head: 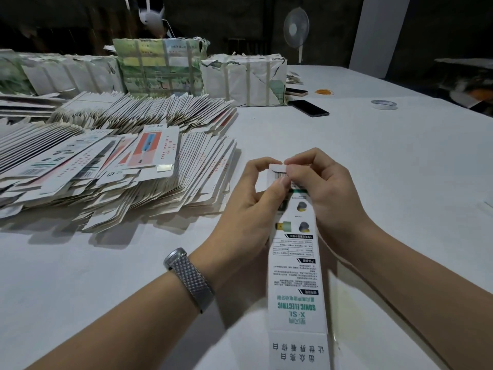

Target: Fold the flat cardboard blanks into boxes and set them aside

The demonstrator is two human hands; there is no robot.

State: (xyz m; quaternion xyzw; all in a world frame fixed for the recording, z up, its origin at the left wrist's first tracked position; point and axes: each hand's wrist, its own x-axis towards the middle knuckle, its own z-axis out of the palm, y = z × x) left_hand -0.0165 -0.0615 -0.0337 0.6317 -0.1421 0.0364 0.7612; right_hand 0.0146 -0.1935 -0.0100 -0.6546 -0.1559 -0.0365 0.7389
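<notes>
A long white cardboard box blank [296,284] with green and black print lies lengthwise between my hands, its near end flap reaching the bottom edge of the view. My left hand [250,206] grips its far end from the left, thumb on the barcode panel. From the right, my right hand [320,188] pinches the small top flap at that far end with curled fingers. A big fanned heap of flat blanks [112,166] covers the table's left side.
Strapped bundles of blanks [160,68] stand along the back of the white table [386,161]. A dark phone [308,108], a second phone [296,91], a tape roll [383,104] and an orange object [324,92] lie at the back right. A fan [296,28] stands behind.
</notes>
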